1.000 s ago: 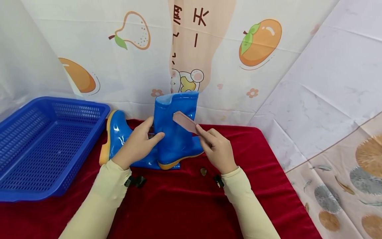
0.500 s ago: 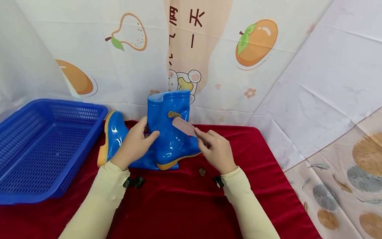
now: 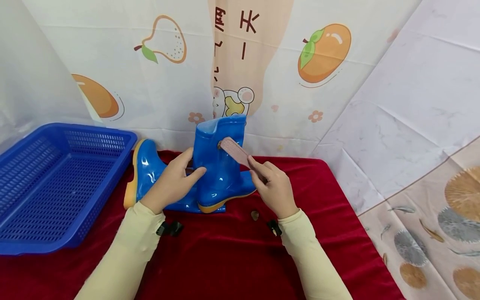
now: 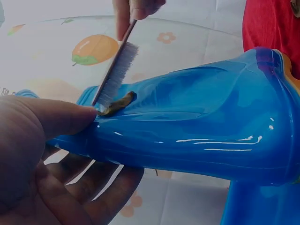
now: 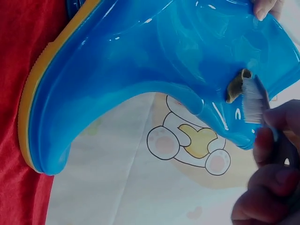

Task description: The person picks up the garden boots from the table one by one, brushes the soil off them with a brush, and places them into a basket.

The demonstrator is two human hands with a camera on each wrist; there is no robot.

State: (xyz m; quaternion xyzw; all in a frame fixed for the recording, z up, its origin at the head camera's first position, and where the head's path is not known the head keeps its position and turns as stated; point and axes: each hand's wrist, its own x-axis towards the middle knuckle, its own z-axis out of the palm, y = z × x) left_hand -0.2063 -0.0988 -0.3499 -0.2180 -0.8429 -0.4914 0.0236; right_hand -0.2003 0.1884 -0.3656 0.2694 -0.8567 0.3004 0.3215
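Observation:
A glossy blue rubber boot (image 3: 221,175) with a yellow sole stands upright on the red cloth (image 3: 232,250). My left hand (image 3: 187,168) grips its shaft, thumb on the front and fingers behind. My right hand (image 3: 259,171) pinches the handle of a pink brush (image 3: 234,152). The bristles (image 4: 117,75) rest against a brown smear (image 4: 119,103) high on the shaft. The right wrist view shows the same smear (image 5: 234,89) under the brush head (image 5: 253,101). A second blue boot (image 3: 148,171) lies on its side behind my left hand.
A large blue perforated basket (image 3: 56,183) sits at the left on the cloth. A small brown bit (image 3: 255,215) lies on the cloth in front of the upright boot. A fruit-printed sheet (image 3: 318,83) hangs close behind, and the cloth ends at the right.
Half a second ago the brush sat lower, leaving the brown smear uncovered. It has since moved back up the shaft over the smear. My left hand keeps its hold on the boot.

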